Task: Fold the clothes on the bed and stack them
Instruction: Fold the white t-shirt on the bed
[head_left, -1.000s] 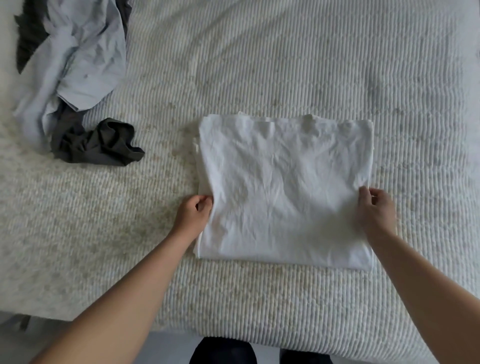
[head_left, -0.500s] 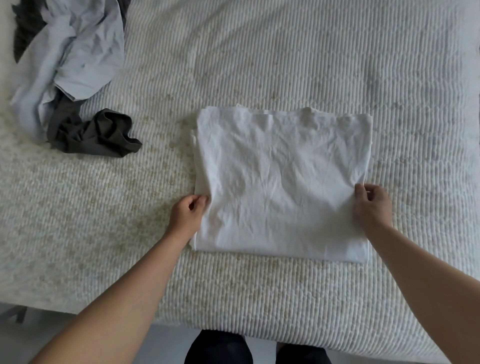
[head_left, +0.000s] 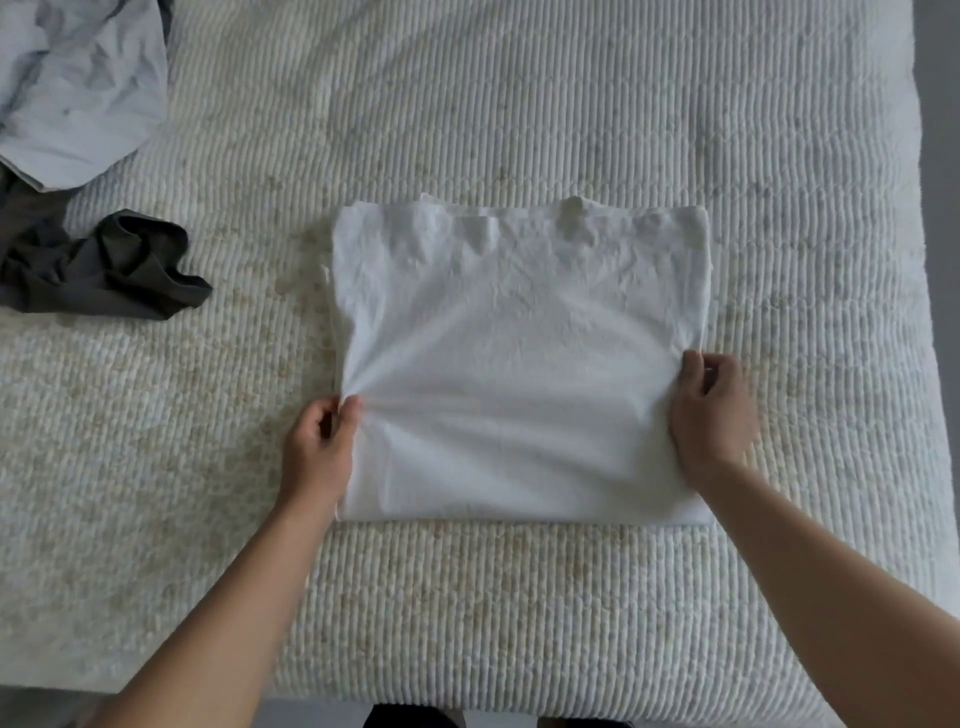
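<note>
The folded white cotton garment (head_left: 519, 364) is lying on the ribbed cream bed cover (head_left: 519, 597). The left hand (head_left: 319, 449) is pinching its left edge with curled fingers, and the right hand (head_left: 711, 410) is pinching its right edge.

Cut off and hidden parts
Pale blue garment (head_left: 78, 88) and dark grey garment (head_left: 93, 265) are cropped at 10 o'clock; fingertips are hidden under the white garment (head_left: 519, 364).

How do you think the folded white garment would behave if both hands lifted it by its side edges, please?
The white garment would probably sag in the middle: it is thin, wrinkled cloth, already puckering where the left hand pinches it. It looks light. Its folded layers may well slip apart, since the right hand grips only one edge.
</note>
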